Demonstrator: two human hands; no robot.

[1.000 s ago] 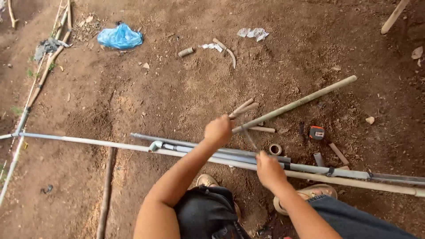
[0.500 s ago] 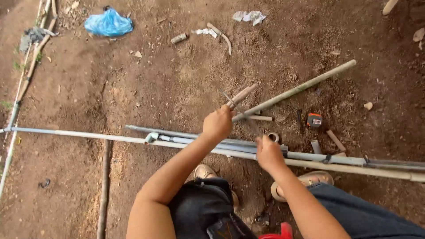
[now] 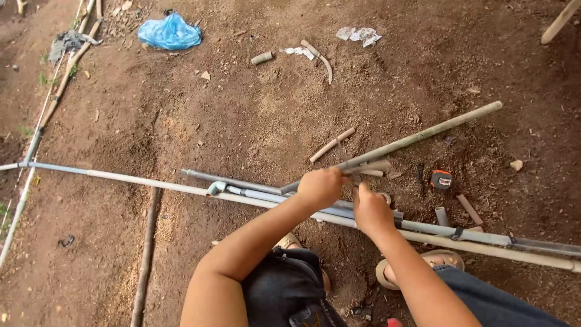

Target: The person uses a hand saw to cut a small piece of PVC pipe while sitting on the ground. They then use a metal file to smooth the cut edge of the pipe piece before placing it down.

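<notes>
Left hand: the left hand (image 3: 322,186) is fisted around a short grey pipe piece (image 3: 368,166), gripping its near-left end.
Right hand: the right hand (image 3: 370,210) is curled, knuckles up, pressing down on the long grey pipes (image 3: 254,195) just right of the left fist. What, if anything, it pinches underneath I cannot tell.
Where the piece is: held above the pipe bundle, mid-scene, just in front of the long bamboo pole (image 3: 423,135) that slants away behind it.
Long axis: the short pipe piece runs nearly level left to right, its free end pointing right and slightly far, toward the tape measure (image 3: 441,180). It lies close to parallel with the bundle below, perhaps a shade tilted.
Bundle axis: the long pipes run from far left to near right across the dirt ground (image 3: 230,115), with a grey elbow fitting (image 3: 216,188) left of the hands.
Risk, slip: in my judgement the round pipes could roll on loose soil under the pressing hand, since nothing wedges them.
Risk, misalignment: the short piece could meet the bundle off-line; it is held by one end only, so its free end may waver.
Risk, fingers: the two hands sit almost touching, so a sudden slip could pinch a knuckle.
Risk, footing: the sandalled foot (image 3: 423,264) rests just beside the near pipe, and small offcuts (image 3: 442,215) lie loose by it.
</notes>
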